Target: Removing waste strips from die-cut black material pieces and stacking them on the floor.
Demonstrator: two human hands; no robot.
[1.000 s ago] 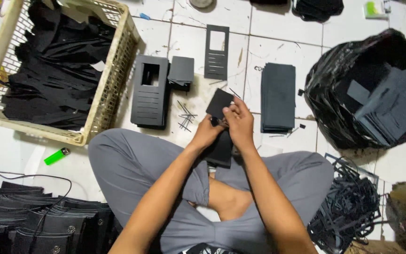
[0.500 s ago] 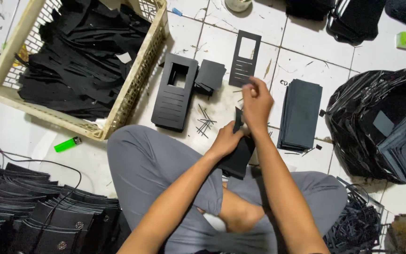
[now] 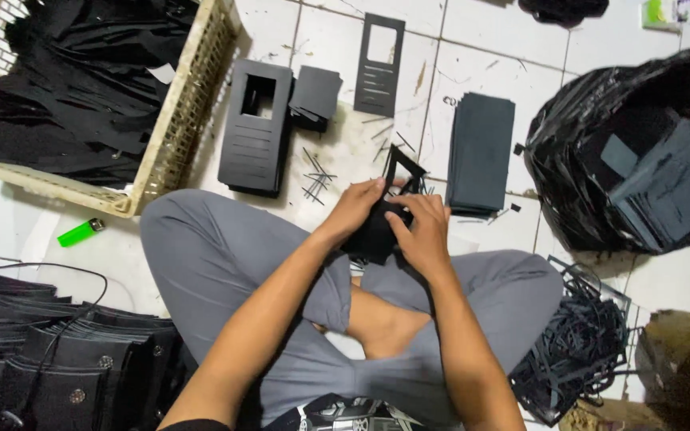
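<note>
While we sit cross-legged, both hands grip one flat black die-cut panel with a window cut-out point(image 3: 389, 211) above the knees.
Our left hand point(image 3: 357, 209) pinches its left edge, our right hand point(image 3: 421, 231) its lower right; the long axis runs from us, tilted right, toward the dark grey stack of sheets point(image 3: 482, 152).
</note>
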